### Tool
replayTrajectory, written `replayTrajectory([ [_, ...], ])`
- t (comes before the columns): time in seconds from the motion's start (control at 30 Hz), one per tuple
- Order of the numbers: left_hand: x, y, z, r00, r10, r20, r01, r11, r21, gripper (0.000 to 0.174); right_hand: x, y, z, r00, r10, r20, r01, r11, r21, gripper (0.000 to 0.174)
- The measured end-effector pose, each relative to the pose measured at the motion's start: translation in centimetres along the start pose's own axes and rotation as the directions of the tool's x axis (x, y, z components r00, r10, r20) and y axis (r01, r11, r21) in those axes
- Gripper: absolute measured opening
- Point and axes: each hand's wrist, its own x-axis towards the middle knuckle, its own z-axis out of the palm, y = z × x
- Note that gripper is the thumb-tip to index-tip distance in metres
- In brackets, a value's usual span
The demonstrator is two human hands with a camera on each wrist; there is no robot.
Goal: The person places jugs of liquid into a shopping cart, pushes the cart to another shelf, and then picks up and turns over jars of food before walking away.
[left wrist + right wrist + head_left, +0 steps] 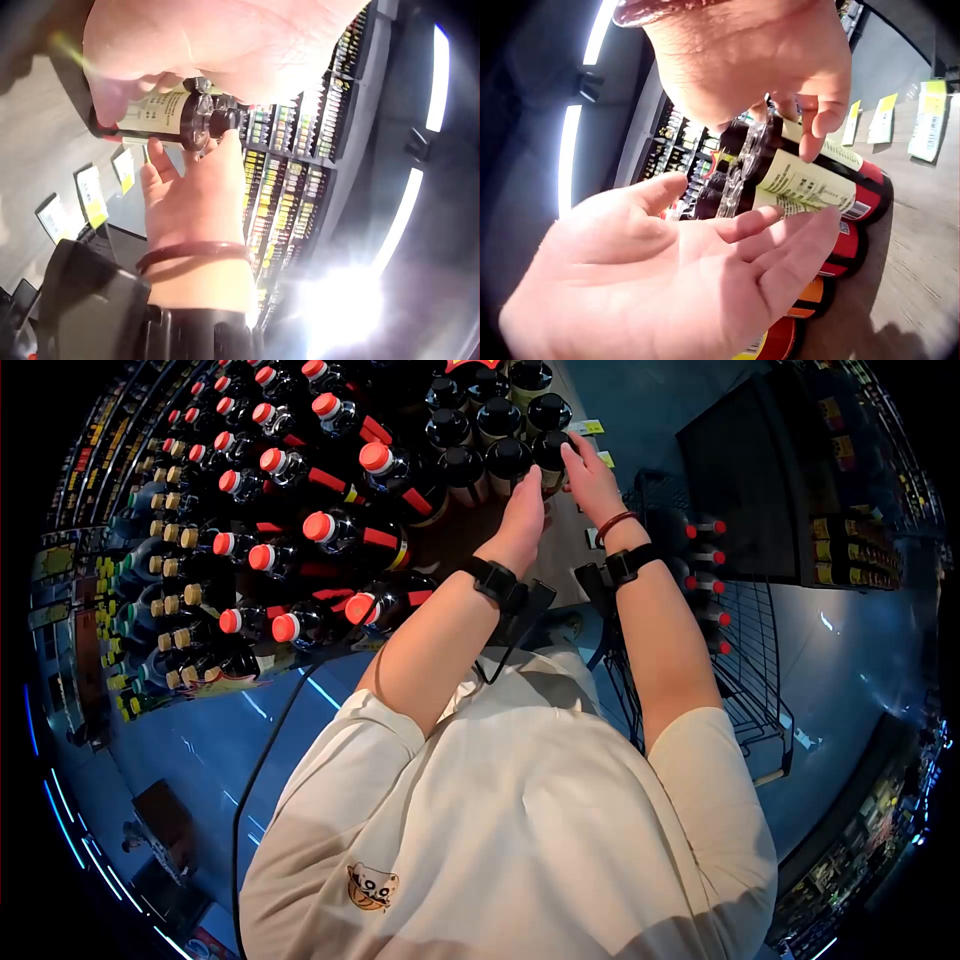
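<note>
At the near right end of a group of black-capped bottles (498,418), my right hand (592,482) grips a dark bottle (161,112) with a cream label and black cap. Its thumb lies by the neck and its fingers reach around the body, as the left wrist view shows. Across from it, my left hand (520,522) is held palm inward, its straight fingers (799,251) right at the same bottle's label. Beside that bottle stand others with red and orange bands near their bases, partly covered by my left hand in the right wrist view.
Rows of red-capped bottles (376,458) and cork-topped bottles (190,536) fill the display on the left. Price tags (91,196) stand along the edge. A wire shopping cart (752,660) at my right carries several red-capped bottles (712,557).
</note>
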Motion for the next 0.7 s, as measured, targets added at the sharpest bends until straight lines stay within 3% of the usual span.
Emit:
replayTrajectory([
  [0.03,0.3,-0.1,-0.2,1.0,-0.004,-0.004,0.004,1.0,-0.011,0.055,-1.3,-1.2,-0.6,0.995,0.08,0.061,-0.085,0.993,0.081,0.049],
  [0.17,1.4,-1.5,-0.2,0.996,-0.02,0.091,0.032,0.99,-0.141,0.054,-3.5,-0.6,-1.6,0.992,0.119,0.05,-0.127,0.971,0.202,0.047],
  [0.23,0.2,-1.1,0.8,0.994,-0.104,0.012,0.105,0.984,-0.145,0.05,-4.9,-1.8,-1.3,0.958,0.248,0.145,-0.287,0.835,0.469,0.041],
  [0.27,1.0,-1.9,0.9,0.998,-0.054,-0.023,0.053,0.997,-0.057,0.051,-4.8,-1.5,-1.4,0.955,0.247,0.164,-0.294,0.852,0.434,0.038],
  [0.37,2.6,-3.1,0.8,0.999,-0.008,-0.045,0.005,0.998,-0.062,0.054,-4.6,-0.6,-1.4,0.941,0.205,0.27,-0.315,0.823,0.473,0.035],
  [0.4,2.8,-3.3,0.6,1.0,-0.005,-0.02,0.003,0.99,-0.141,0.056,-3.4,3.1,-0.3,0.968,0.018,0.251,-0.135,0.879,0.457,0.034],
  [0.43,2.4,-2.9,0.4,0.985,-0.173,-0.013,0.166,0.96,-0.225,0.052,-3.2,5.4,1.2,0.99,-0.036,0.138,-0.023,0.915,0.403,0.034],
  [0.5,0.3,-1.4,0.6,0.947,-0.318,0.054,0.318,0.897,-0.308,0.05,-6.4,3.8,0.9,0.977,-0.183,-0.109,0.172,0.98,-0.101,0.034],
  [0.57,0.4,-1.7,0.1,0.955,-0.281,0.091,0.296,0.913,-0.28,0.046,-6.1,5.4,1.0,0.974,-0.225,-0.021,0.224,0.95,0.218,0.033],
  [0.63,0.7,-3.2,-0.4,0.97,-0.22,0.104,0.236,0.953,-0.188,0.043,-7.5,3.5,-0.5,0.963,-0.267,0.024,0.259,0.95,0.174,0.032],
  [0.7,-1.9,-3.3,1.0,0.986,-0.146,0.078,0.157,0.974,-0.164,0.04,-9.8,1.6,-2.2,0.976,-0.182,0.117,0.168,0.978,0.12,0.031],
])
